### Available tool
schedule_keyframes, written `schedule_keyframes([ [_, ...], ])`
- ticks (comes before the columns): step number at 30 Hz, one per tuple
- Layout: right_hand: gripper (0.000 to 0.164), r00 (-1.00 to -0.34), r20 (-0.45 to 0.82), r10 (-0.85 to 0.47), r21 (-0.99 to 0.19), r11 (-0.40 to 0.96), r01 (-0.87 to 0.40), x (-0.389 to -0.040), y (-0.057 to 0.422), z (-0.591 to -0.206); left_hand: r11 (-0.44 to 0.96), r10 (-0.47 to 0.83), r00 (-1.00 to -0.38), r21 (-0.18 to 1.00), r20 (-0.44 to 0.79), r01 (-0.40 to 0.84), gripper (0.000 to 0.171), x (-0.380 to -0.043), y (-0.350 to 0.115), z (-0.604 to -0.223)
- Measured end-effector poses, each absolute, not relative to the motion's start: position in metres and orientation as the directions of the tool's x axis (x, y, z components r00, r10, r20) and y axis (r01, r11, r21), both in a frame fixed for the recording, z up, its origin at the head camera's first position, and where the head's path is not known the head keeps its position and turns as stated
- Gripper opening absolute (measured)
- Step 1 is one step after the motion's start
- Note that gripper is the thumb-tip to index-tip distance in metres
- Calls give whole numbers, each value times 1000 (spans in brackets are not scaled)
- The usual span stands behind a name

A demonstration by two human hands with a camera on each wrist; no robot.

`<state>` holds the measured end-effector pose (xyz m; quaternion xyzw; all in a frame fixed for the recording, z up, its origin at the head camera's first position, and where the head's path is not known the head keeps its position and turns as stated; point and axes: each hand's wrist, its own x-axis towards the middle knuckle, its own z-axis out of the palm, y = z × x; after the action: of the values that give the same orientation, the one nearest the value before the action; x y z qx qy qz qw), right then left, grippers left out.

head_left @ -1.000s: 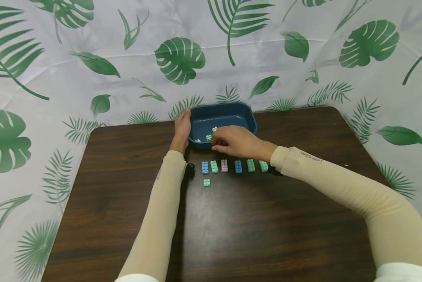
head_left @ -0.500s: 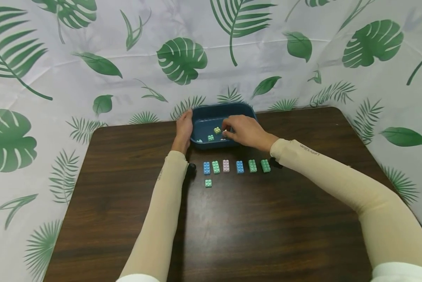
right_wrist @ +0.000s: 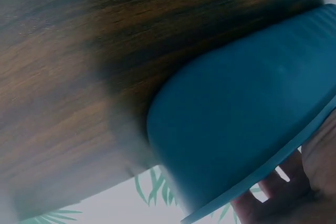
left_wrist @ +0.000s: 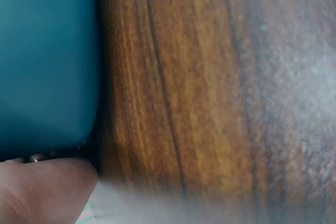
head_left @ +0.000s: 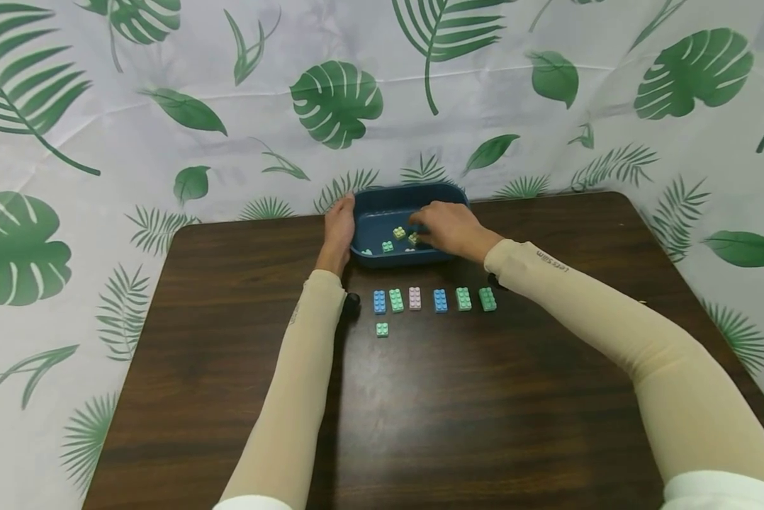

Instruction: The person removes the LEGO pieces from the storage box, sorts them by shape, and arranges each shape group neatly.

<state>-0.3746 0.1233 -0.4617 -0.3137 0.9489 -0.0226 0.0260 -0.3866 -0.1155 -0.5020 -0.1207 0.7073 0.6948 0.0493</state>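
A dark blue plastic bin (head_left: 404, 261) stands near the back edge of the table. My left hand (head_left: 339, 223) grips its left end, and a fingertip (left_wrist: 50, 187) shows by the bin's corner in the left wrist view. Inside the bin, my right hand (head_left: 448, 225) has its fingers bent down close to a yellow toy building brick (head_left: 414, 239); whether they pinch anything is hidden. Another yellow brick (head_left: 399, 232) and a light green brick (head_left: 387, 246) lie left of those fingers. The right wrist view has the fingers (right_wrist: 273, 184) spread beyond the bin's rim.
Before the bin, several two-by-four bricks form a row, from a blue brick (head_left: 379, 302) at left past a pink brick (head_left: 414, 298) to a green brick (head_left: 487, 299). A small mint brick (head_left: 382, 329) lies below. Leaf-print cloth (head_left: 261, 142) hangs behind the table (head_left: 484, 411).
My right hand has moved from the bin's front edge rightward and deeper into it, uncovering more bricks. The left hand stays at the bin's left end.
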Motion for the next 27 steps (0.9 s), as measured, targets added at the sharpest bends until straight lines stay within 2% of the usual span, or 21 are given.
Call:
schedule_keyframes([
  [8, 30, -806, -82, -586, -165, 806, -569, -377, 122, -464, 2, -101, -968, 973, -228, -230, 56, -386, -115, -502],
  [15, 25, -815, -47, -578, -195, 805, -560, -377, 124, -466, 0, -100, -968, 973, -231, -232, 55, -388, -115, -502],
  [27, 20, -732, 137, -668, 28, 741, -671, -369, 121, -459, 19, -120, -961, 968, -247, -251, 56, -385, -114, -499],
])
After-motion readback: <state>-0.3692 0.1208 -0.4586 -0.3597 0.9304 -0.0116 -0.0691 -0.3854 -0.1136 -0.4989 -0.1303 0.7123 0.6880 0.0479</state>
